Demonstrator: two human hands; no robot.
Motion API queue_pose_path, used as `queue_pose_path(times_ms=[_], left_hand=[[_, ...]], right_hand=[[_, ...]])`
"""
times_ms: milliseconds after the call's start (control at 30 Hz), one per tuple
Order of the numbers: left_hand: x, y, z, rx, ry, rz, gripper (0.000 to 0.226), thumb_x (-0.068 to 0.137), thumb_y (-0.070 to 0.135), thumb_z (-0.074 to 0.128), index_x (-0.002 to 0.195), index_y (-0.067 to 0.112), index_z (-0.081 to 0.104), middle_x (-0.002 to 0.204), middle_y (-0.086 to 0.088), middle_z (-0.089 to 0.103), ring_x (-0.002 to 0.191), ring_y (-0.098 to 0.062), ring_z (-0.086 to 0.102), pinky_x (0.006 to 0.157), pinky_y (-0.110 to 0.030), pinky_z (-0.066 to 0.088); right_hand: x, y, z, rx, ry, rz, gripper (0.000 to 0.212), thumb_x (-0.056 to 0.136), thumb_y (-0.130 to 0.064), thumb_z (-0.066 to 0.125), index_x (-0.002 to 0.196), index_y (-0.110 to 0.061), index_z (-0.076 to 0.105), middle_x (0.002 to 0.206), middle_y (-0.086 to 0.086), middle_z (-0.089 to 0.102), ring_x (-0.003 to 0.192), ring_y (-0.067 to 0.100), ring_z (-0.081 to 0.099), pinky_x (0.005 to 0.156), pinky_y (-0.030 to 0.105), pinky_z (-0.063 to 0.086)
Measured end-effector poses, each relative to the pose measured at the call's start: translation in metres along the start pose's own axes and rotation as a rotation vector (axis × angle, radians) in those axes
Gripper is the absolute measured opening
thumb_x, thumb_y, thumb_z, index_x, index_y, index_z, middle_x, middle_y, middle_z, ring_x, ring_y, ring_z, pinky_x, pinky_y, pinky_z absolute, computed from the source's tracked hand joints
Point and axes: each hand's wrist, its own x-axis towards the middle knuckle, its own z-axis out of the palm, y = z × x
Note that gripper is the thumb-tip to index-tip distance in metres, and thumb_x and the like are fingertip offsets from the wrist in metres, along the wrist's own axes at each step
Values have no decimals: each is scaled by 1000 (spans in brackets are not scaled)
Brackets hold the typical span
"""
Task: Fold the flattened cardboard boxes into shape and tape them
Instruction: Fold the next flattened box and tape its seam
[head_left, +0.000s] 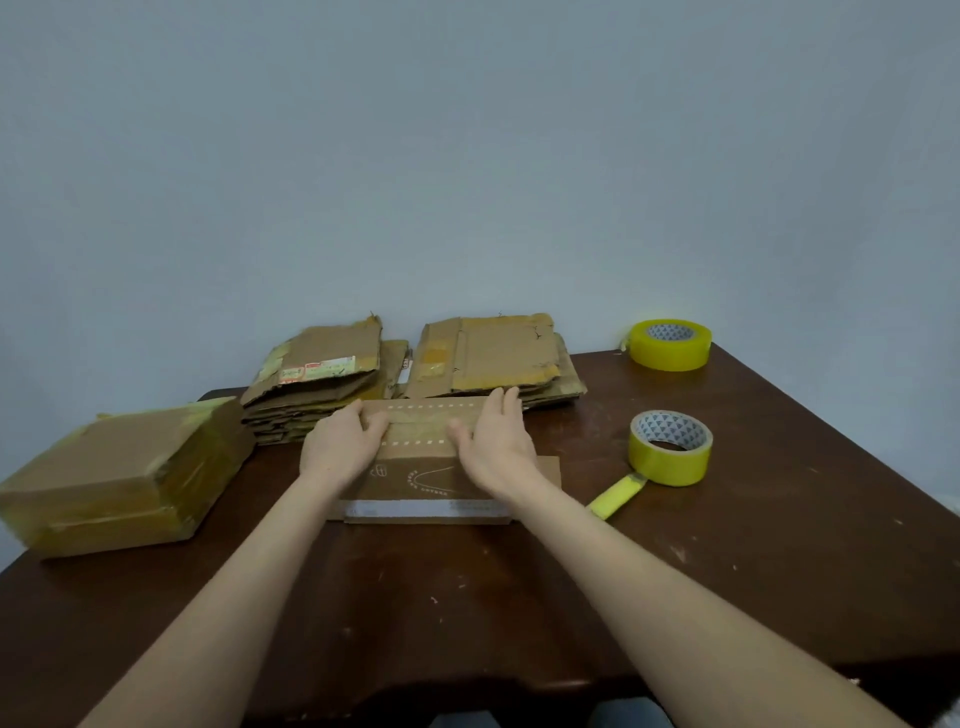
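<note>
Cardboard box (415, 486) lying at centre frame on the counter (467, 597), being worked between both hands, its far part looking partly raised.

Beginning at the left of the frame: finished box (119, 478) sitting near the counter's left edge, closed and wrapped in yellowish tape, so counting as one done.

Moving right to upper centre: left stack (317, 379) and right stack (493, 358) of flattened boxes lying side by side just behind the cardboard box, so judging most of the job as not yet done.

Reaching centre: left hand (340, 449) curling its fingers over the box's left end; right hand (496, 447) pressing with straight fingers against the right end; hands apart, box between them. Pale strip resembling tape running along the top between two dotted lines, though not showing clearly whether sealing anything.

Ending at right: near tape roll (670, 449) standing just beside the box, loose tail (618, 496) trailing toward lower left; far tape roll (670, 344) sitting at the counter's upper right corner.
</note>
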Motion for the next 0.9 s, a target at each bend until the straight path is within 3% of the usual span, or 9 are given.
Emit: queue_pose_path(times_ms=[67, 133, 233, 367, 467, 600, 700, 767, 900], left_hand=[[1, -1, -1, 37, -12, -32, 56, 97, 47, 40, 134, 5, 48, 126, -12, 59, 113, -30, 55, 88, -37, 44], [6, -4, -1, -87, -84, -89, 49, 96, 48, 43, 112, 3, 57, 104, -9, 62, 95, -26, 58, 78, -34, 44], [8, -9, 0, -393, -183, -175, 51, 96, 46, 46, 92, -1, 63, 93, -17, 68, 87, -30, 63, 74, -35, 46], [9, -12, 0, -501, -171, -219, 48, 101, 39, 39, 101, -2, 63, 105, -22, 66, 88, -29, 63, 75, -35, 47], [4, -13, 7, -469, -68, -252, 54, 100, 42, 39, 137, 2, 45, 131, -18, 55, 116, -31, 55, 98, -41, 45], [-7, -19, 3, -652, -170, -277, 48, 93, 46, 51, 115, 5, 61, 103, -11, 67, 95, -27, 64, 93, -42, 50], [-19, -20, -2, -652, -168, -286, 43, 91, 48, 52, 104, 9, 62, 103, -12, 68, 97, -28, 63, 94, -44, 50], [-27, -18, -6, -630, -86, -272, 41, 93, 45, 51, 109, 9, 61, 111, -11, 66, 102, -28, 61, 95, -42, 49], [-45, -12, -33, -836, 201, -172, 42, 97, 31, 49, 133, 9, 48, 123, -3, 55, 112, -19, 54, 94, -32, 43]], right_hand=[[7, 3, -2, 114, -18, 98, 77, 102, -39, 37, 152, -2, -10, 161, 16, -6, 147, 34, 16, 116, 42, 22], [12, 5, -3, 212, -23, 166, 78, 101, -38, 38, 151, -5, -12, 160, 16, 13, 140, 35, 32, 112, 44, 31], [13, 7, -4, 301, -28, 176, 74, 102, -34, 36, 153, -8, -11, 160, 11, 18, 141, 31, 30, 112, 41, 27], [15, 12, -9, 450, -75, 201, 72, 103, -34, 37, 154, -16, -10, 160, 8, 18, 142, 29, 29, 113, 41, 26], [19, 19, -7, 494, -80, 223, 80, 100, -41, 42, 154, -18, -12, 157, 10, 25, 138, 32, 35, 112, 44, 31], [21, 21, -6, 466, -99, 246, 77, 97, -49, 41, 155, -13, 7, 151, 11, 35, 133, 31, 41, 110, 46, 34], [14, 20, -12, 187, -82, 209, 74, 93, -60, 36, 146, -7, 34, 140, 12, 48, 123, 32, 49, 104, 45, 40], [6, 14, -19, 139, -57, 175, 66, 91, -62, 40, 131, -10, 51, 129, 9, 57, 113, 31, 55, 98, 45, 45], [-2, -2, -28, 304, 83, 13, 63, 89, -48, 59, 139, -12, 45, 134, 5, 53, 121, 28, 52, 102, 42, 43]])
